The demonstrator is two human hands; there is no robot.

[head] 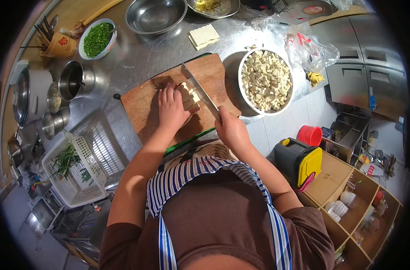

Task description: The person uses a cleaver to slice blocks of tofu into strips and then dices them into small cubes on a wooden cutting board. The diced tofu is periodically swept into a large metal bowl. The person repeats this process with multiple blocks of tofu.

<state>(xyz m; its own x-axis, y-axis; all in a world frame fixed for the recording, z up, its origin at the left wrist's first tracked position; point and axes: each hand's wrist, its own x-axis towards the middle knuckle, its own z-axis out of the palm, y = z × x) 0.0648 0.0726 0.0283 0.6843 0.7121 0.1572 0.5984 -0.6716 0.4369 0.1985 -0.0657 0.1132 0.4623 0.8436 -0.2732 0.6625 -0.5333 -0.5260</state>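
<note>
On the wooden cutting board [141,101] lies a block of tofu [188,98], partly cut into strips or cubes. My left hand [172,106] rests on it, fingers spread over its left side and thumb at its near edge. My right hand [231,126] grips the handle of a cleaver [200,89], whose blade stands just right of the tofu. A large white-rimmed bowl [239,81] full of small tofu cubes is right of the board. Beyond the board lie flat tofu slabs [204,36].
Upper left stand a bowl of chopped green onions [97,39], metal pots [71,81] and a steel bowl [156,15]. A white plastic basket [75,168] with greens is at left. Plastic bags [309,50] lie at the counter's right; a yellow-lidded bin [299,162] stands below.
</note>
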